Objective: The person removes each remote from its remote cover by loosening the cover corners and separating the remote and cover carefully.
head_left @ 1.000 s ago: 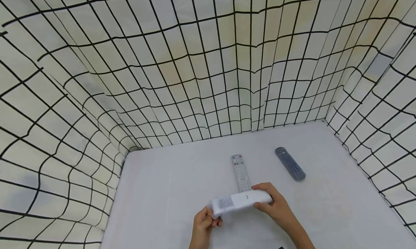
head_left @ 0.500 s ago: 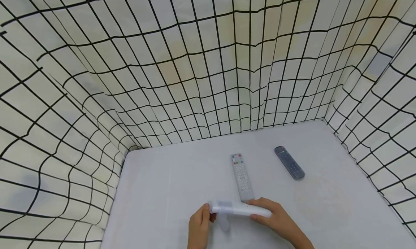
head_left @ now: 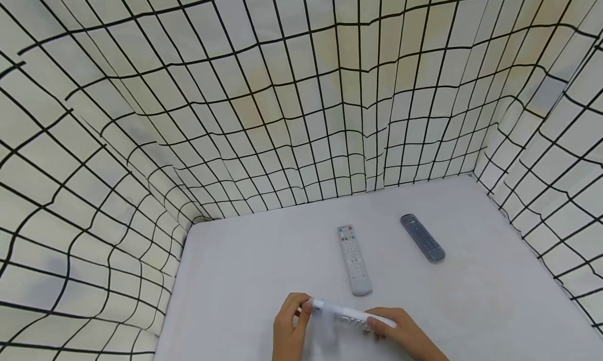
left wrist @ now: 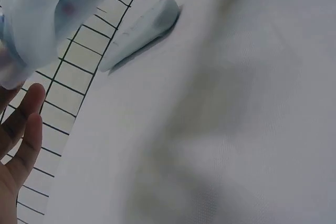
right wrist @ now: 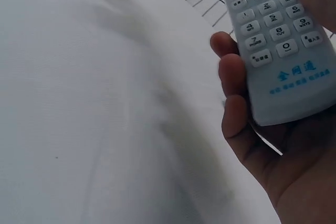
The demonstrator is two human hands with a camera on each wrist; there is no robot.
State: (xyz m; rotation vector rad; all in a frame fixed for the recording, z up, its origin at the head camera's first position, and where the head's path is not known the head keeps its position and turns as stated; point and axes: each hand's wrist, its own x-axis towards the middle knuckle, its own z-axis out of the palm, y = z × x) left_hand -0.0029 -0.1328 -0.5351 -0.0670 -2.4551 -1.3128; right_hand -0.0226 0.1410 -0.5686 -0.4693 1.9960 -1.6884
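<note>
A white remote control (head_left: pixel 353 315) is held above the table between both hands, its button side tilted toward the person. My right hand (head_left: pixel 400 330) grips its lower end; the right wrist view shows the number keys and blue lettering on the remote (right wrist: pixel 281 72), with the thumb along one edge and fingers round the other. At the far end my left hand (head_left: pixel 289 324) pinches translucent plastic film (head_left: pixel 327 332), which hangs below the remote. In the left wrist view this film (left wrist: pixel 31 19) covers the remote's end, and two lower fingers (left wrist: pixel 29 135) stand apart from it.
A grey remote (head_left: pixel 354 261) lies on the white table (head_left: pixel 235 277) just beyond the hands. Farther right lies a dark remote (head_left: pixel 422 238), angled. White curtain walls (head_left: pixel 264 115) with a black grid enclose the table at the back and sides.
The held remote has turned from its label-bearing back to its button side and come nearer the person. Both hands have moved slightly down with it, uncovering the grey remote's lower end.
</note>
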